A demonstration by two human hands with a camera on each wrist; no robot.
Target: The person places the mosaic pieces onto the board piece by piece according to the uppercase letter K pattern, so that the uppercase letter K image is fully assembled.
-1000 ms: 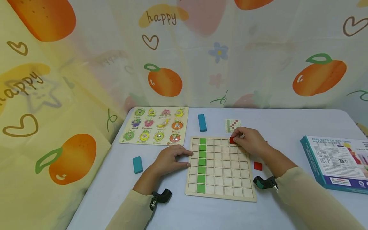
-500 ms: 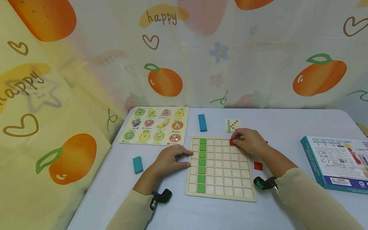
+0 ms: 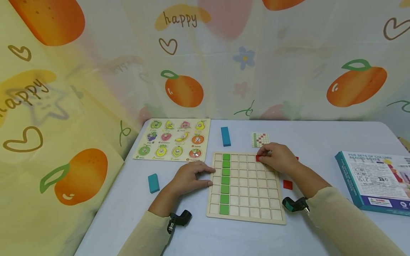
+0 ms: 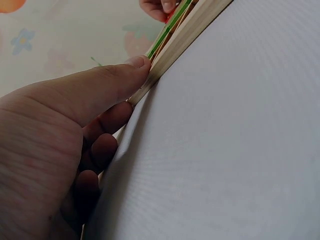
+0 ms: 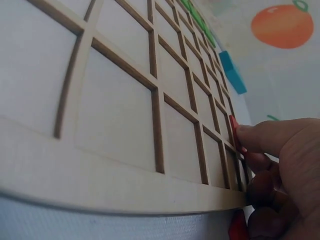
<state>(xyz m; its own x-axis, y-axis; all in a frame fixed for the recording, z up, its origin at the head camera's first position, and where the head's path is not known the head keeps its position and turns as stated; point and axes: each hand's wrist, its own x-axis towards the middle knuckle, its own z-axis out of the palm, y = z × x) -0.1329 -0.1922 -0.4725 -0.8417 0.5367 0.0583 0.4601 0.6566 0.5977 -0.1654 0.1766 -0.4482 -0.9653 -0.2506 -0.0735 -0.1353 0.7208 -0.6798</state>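
Observation:
A wooden grid board (image 3: 250,192) lies on the table, with a column of green square tiles (image 3: 225,180) in its second column. My left hand (image 3: 192,177) rests against the board's left edge; thumb and index fingertips touch it, spread apart. In the left wrist view, the other fingers of the left hand (image 4: 60,135) bend loosely below the thumb. At the far row, my right hand (image 3: 278,156) pinches a red square tile (image 3: 257,158) over a cell. The right wrist view shows the red tile (image 5: 234,129) tilted between thumb and index finger of the right hand (image 5: 285,165).
A loose red tile (image 3: 287,184) lies right of the board; another red piece peeks out behind the right hand. A small pattern card (image 3: 258,139) is behind the board. Blue blocks (image 3: 225,136), a fruit puzzle board (image 3: 173,140) and a boxed set (image 3: 374,181) surround it.
Almost nothing moves. My right hand shifts very slightly with the red tile at the far row, while the left hand stays at the board's edge.

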